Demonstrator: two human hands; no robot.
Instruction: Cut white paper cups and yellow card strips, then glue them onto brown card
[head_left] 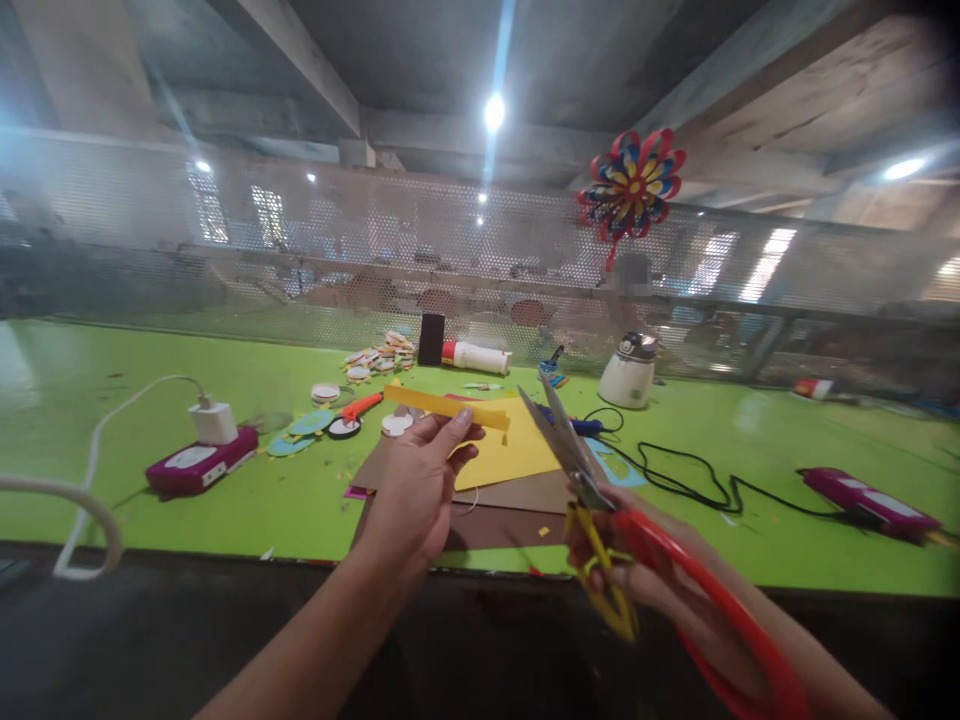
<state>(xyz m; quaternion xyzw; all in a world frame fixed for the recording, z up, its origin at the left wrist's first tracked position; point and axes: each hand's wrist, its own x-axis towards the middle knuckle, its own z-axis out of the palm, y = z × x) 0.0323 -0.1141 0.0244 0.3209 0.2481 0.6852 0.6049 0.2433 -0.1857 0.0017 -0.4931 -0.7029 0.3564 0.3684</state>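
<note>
Currently, left hand (424,470) pinched shut on yellow strip (442,404) above the counter (697,425); right hand (637,560), partly curled, grips scissors (574,455), blades parted, beside it.

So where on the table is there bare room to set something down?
The green table looks mostly bare behind the left-hand purple box, left of the disc pile, and between the white kettle and the red-and-white object. The middle is crowded with the yellow sheet, brown sheets and orange cutter.
</note>
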